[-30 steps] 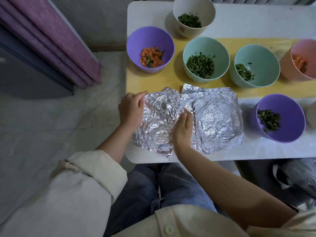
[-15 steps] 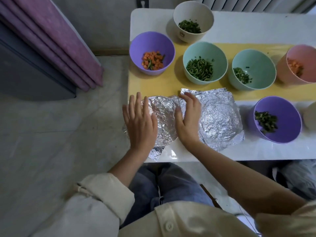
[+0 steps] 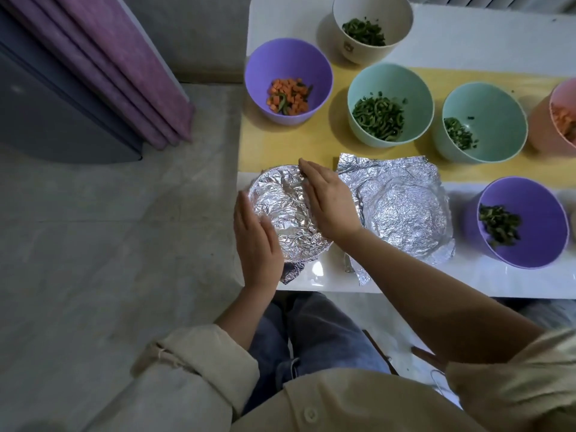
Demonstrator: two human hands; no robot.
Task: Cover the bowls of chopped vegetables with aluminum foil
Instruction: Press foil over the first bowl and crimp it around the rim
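A bowl wrapped in crinkled aluminum foil sits at the table's near left corner. My left hand presses flat against its left side with straight fingers. My right hand lies against its right side, fingers straight and pointing away from me. Just to the right stands a second foil-covered bowl with loose foil edges spread around it. Uncovered bowls of chopped vegetables stand behind and to the right.
Open bowls: purple with carrot, cream with greens, two mint ones, a pink one at the right edge, purple with greens. The white table ends near my knees. Purple curtain hangs left.
The foil on the left bowl has been folded down and moulded round the rim. Both hands moved from its top and edges to its two sides.
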